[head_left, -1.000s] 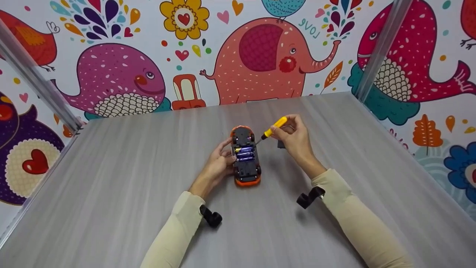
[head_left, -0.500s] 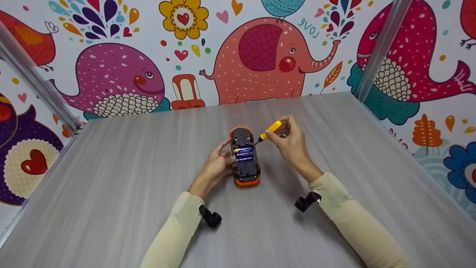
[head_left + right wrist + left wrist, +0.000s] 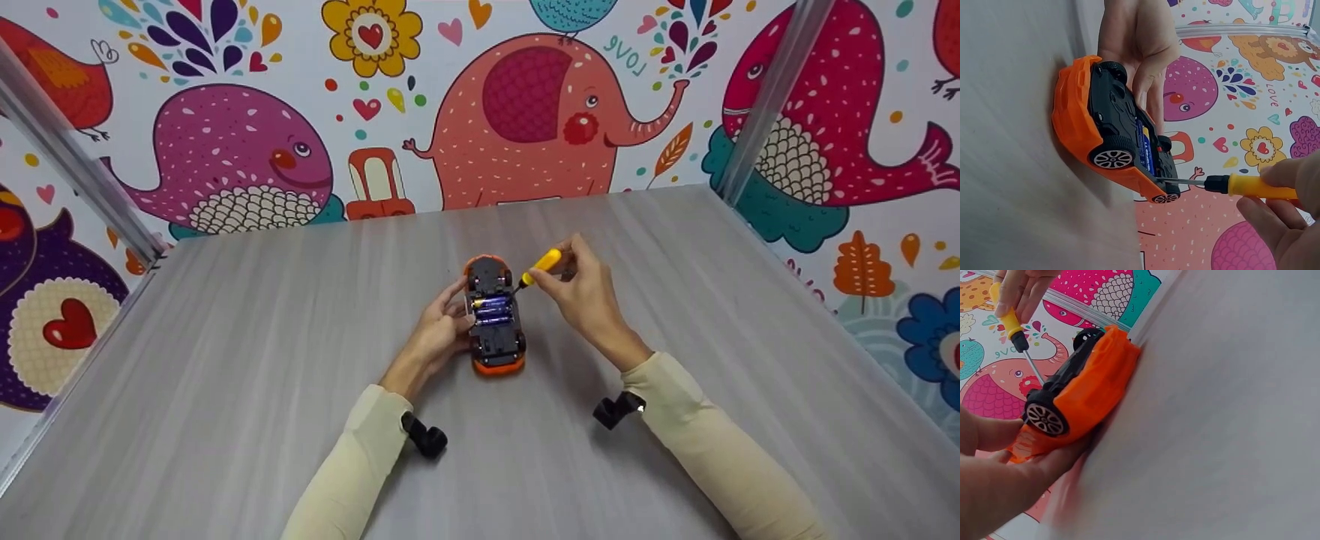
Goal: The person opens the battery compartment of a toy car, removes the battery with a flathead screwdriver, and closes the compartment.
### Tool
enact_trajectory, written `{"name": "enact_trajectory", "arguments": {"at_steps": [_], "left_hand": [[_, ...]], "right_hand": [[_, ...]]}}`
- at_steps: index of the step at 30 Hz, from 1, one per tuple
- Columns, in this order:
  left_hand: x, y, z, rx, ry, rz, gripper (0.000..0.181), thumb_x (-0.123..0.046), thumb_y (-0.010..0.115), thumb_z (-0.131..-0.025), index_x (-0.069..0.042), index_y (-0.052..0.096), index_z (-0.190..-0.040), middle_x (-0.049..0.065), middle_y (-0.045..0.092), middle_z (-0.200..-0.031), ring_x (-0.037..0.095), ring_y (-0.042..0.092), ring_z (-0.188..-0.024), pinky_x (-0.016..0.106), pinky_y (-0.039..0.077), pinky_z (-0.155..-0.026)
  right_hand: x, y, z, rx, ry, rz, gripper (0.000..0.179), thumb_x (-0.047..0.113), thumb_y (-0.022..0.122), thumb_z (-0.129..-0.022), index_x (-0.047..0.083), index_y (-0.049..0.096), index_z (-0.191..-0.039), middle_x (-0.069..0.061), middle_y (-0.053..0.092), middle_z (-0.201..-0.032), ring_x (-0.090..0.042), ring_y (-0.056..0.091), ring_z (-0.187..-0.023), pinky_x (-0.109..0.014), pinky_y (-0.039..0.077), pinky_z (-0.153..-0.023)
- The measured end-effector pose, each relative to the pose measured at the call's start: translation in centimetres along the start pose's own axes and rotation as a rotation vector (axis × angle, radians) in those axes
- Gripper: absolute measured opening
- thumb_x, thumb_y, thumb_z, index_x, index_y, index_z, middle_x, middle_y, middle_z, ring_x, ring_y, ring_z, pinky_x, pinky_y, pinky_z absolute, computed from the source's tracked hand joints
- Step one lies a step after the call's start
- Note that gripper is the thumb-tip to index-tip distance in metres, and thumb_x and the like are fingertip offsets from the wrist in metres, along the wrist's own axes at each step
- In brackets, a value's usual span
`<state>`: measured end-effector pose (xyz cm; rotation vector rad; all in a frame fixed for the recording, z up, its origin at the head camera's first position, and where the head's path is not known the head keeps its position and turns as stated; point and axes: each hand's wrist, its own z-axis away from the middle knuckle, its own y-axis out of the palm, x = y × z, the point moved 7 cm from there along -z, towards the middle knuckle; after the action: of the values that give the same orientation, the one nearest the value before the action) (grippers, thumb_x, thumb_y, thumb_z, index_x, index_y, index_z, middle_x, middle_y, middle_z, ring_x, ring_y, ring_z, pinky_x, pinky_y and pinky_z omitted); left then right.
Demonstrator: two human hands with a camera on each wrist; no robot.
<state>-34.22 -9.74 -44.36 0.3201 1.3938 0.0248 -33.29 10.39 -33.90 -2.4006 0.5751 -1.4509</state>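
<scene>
An orange toy car lies upside down, its black underside facing up. In its uncovered battery compartment sit purple-blue batteries. My left hand holds the car by its left side, with the thumb over the edge of the underside. In my right hand, thumb and fingers pinch the yellow handle of a screwdriver. The screwdriver is tilted, and its metal shaft reaches the underside beside the compartment, near a wheel. Exactly what the tip touches is too small to tell.
Car and forearms are over a grey wood-grain table. Cartoon-printed panels stand along its back and sides, with metal posts at the corners. A black wrist camera juts from the left sleeve, another camera from the right.
My right hand has shifted slightly left and down with the screwdriver, whose handle now leans closer to the car. A dark flat piece seen beside that hand earlier is now hidden. The left hand stays.
</scene>
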Motion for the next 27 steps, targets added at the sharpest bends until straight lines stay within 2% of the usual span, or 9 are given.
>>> {"name": "enact_trajectory", "arguments": {"at_steps": [6, 11, 17, 24, 27], "left_hand": [[0.0, -0.1, 0.0, -0.009, -0.002, -0.006, 0.074, 0.013, 0.044, -0.094, -0.018, 0.026, -0.159, 0.025, 0.047, -0.148, 0.028, 0.062, -0.11, 0.047, 0.056, -0.091], [0.0, 0.0, -0.1, -0.009, -0.001, -0.004, 0.074, 0.013, 0.043, -0.094, -0.017, 0.026, -0.159, 0.025, 0.048, -0.147, 0.027, 0.062, -0.108, 0.047, 0.056, -0.091], [0.0, 0.1, -0.1, -0.005, -0.009, 0.0, 0.074, 0.013, 0.043, -0.094, -0.018, 0.026, -0.159, 0.025, 0.047, -0.148, 0.029, 0.062, -0.11, 0.052, 0.054, -0.096], [0.0, 0.0, 0.0, -0.001, -0.02, -0.017, 0.075, 0.013, 0.044, -0.095, -0.019, 0.025, -0.16, 0.023, 0.047, -0.149, 0.029, 0.062, -0.111, 0.051, 0.054, -0.095], [-0.1, 0.0, 0.0, 0.004, -0.019, -0.009, 0.076, 0.014, 0.044, -0.094, -0.019, 0.024, -0.16, 0.024, 0.046, -0.15, 0.029, 0.062, -0.111, 0.05, 0.054, -0.093]], "right_hand": [[0.4, 0.6, -0.1, 0.016, -0.014, 0.0, 0.028, 0.012, 0.077, -0.088, 0.003, 0.055, -0.102, -0.013, 0.07, -0.093, -0.022, 0.066, -0.083, -0.028, 0.059, -0.076], [0.6, 1.0, -0.3, 0.034, -0.036, -0.006, 0.028, 0.011, 0.076, -0.088, 0.001, 0.054, -0.103, -0.015, 0.069, -0.095, -0.023, 0.067, -0.084, -0.036, 0.061, -0.08], [-0.6, 0.5, -0.7, 0.047, 0.039, -0.019, 0.029, 0.016, 0.076, -0.09, 0.004, 0.054, -0.105, -0.013, 0.065, -0.095, -0.023, 0.061, -0.086, -0.025, 0.053, -0.078], [-2.6, 0.3, -0.8, 0.053, 0.166, -0.155, 0.03, 0.018, 0.073, -0.092, 0.006, 0.05, -0.107, -0.008, 0.058, -0.095, -0.018, 0.062, -0.082, -0.018, 0.049, -0.062], [-3.1, 0.4, -0.7, 0.043, 0.198, -0.217, 0.03, 0.018, 0.073, -0.092, 0.005, 0.05, -0.105, -0.009, 0.059, -0.096, -0.015, 0.063, -0.08, -0.017, 0.05, -0.062]]}}
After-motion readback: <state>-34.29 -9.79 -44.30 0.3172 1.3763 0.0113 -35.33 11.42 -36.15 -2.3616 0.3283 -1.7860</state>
